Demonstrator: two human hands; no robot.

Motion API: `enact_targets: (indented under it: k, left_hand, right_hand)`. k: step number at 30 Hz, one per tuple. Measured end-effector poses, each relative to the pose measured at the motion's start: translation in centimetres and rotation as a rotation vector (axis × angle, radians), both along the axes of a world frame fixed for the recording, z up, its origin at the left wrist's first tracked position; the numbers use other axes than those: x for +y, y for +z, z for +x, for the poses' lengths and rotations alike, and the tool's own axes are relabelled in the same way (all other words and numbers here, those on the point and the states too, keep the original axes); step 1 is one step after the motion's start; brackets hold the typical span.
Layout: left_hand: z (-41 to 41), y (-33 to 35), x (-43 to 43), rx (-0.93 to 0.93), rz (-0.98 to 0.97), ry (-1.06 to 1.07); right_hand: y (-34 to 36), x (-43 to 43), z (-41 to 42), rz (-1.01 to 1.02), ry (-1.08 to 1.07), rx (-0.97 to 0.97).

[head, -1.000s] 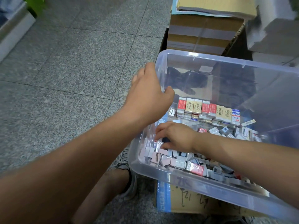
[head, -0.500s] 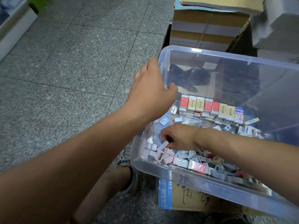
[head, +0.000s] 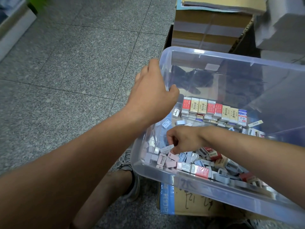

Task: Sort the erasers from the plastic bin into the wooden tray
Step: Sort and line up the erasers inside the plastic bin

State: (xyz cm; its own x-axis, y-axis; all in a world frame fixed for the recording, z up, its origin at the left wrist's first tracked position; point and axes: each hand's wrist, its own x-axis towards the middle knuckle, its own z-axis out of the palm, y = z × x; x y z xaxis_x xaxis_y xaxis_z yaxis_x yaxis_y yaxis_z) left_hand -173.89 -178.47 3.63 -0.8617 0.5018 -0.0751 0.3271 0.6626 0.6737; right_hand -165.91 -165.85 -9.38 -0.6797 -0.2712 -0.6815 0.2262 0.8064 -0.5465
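Pinches a thin white eraser [head: 166, 148] in the bent fingers of the right hand [head: 184, 139], just over the heap of erasers [head: 200, 171] low in the clear plastic bin [head: 231, 58]. Reaches in from the right side, wrist bent down. Grips the bin's left rim with the left hand [head: 153, 96], thumb inside, fingers curled outside, over a cardboard box [head: 189, 203].
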Motion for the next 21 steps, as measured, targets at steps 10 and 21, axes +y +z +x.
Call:
enact_targets:
  k: [10,21]
  left_hand:
    - [0.0,0.0,0.1,-0.003,-0.004,0.002]
    - [-0.1,0.1,0.1,-0.012,-0.003,-0.001]
  right_hand:
    - [-1.0,-0.5,1.0,-0.011,-0.159,0.094]
    - [4.3,2.0,2.1,-0.269,-0.035,-0.157]
